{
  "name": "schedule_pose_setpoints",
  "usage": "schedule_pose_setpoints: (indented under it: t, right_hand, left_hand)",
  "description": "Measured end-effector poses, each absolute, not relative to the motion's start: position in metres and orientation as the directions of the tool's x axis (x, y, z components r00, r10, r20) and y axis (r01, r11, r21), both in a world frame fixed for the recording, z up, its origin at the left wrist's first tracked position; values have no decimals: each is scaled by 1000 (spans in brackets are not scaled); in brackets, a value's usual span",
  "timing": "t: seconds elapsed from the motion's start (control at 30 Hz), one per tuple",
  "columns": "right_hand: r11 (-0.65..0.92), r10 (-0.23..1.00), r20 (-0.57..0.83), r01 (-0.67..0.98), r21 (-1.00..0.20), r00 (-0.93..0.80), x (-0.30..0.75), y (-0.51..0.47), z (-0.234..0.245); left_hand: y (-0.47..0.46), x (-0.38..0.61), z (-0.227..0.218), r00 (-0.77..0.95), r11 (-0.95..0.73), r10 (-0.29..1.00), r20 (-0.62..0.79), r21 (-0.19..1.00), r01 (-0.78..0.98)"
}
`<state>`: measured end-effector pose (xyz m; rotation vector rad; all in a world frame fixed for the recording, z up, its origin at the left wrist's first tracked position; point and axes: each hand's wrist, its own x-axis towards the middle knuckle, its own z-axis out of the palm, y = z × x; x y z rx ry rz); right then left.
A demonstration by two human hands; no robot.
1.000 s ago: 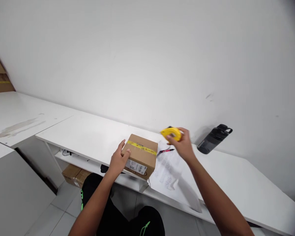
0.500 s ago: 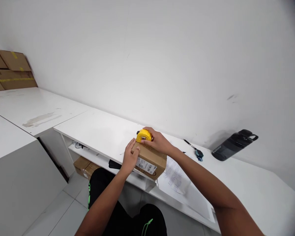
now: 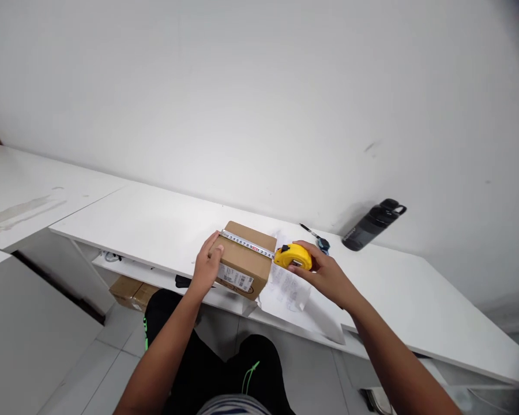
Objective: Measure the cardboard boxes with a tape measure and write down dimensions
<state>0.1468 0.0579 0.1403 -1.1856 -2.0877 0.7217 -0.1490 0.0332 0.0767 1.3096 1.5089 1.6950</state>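
A brown cardboard box (image 3: 243, 262) with a white label on its near side rests at the front edge of the white counter. My left hand (image 3: 206, 270) grips the box's left end, thumb on top, fingertips at the end of the metal tape blade (image 3: 244, 242). That numbered blade lies straight across the box top. Just beyond the right end, my right hand (image 3: 328, 278) is closed around a yellow tape measure (image 3: 294, 256), from which the blade runs out. How the left fingertips meet the blade's end is partly hidden.
Printed paper sheets (image 3: 292, 294) lie right of the box. Behind them are a pen (image 3: 309, 230), a small dark-blue item (image 3: 323, 245) and a tilted-looking black bottle (image 3: 369, 226) by the wall. More cardboard boxes (image 3: 132, 293) sit below the counter (image 3: 147, 225).
My right hand has drawn the yellow tape measure rightward, and its blade now spans the box top. My left hand has shifted to the box's left end. The view has turned right.
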Motion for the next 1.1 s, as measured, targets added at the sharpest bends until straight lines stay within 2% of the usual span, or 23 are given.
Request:
schedule_pose_setpoints:
  t: [0.2,0.3,0.4,0.47,0.73,0.8,0.93,1.03,1.1]
  right_hand:
    - [467,872,271,523,-713,-408,133,62,149]
    - [540,834,326,537,-648,-445,113,68,155]
    - [635,769,381,546,-547,-513,78,77,159]
    - [677,731,394,517,-523,-557,48,83,163]
    - [860,474,495,262,-439,-728,-43,82,173]
    - [854,497,522,285,-434,-694,-48,82,175]
    - [719,694,559,460,-521,-453,-45,99,172]
    - [569,818,482,567,-596,-314,-41,119,168]
    - [511,856,424,613,-603,-297,-41,128,167]
  left_hand:
    - [35,-149,75,-417,-232,862,290,955,185]
    - [34,-148,75,-421,-222,867,268,963,156]
    - [29,-148,79,-409,-204,879,245,969,142]
    - [20,-148,81,-416,-178,880,230,971,161]
    - [-18,-125,67,-591,-124,748,302,938,322]
    - [-21,-112,62,-611,-69,753,244,953,295]
    - [-21,-93,58,-585,9,801,131,973,230]
    - [-13,-106,68,-647,31,751,133,971,235]
    - [-1,-129,82,-699,38,701,138,973,230]
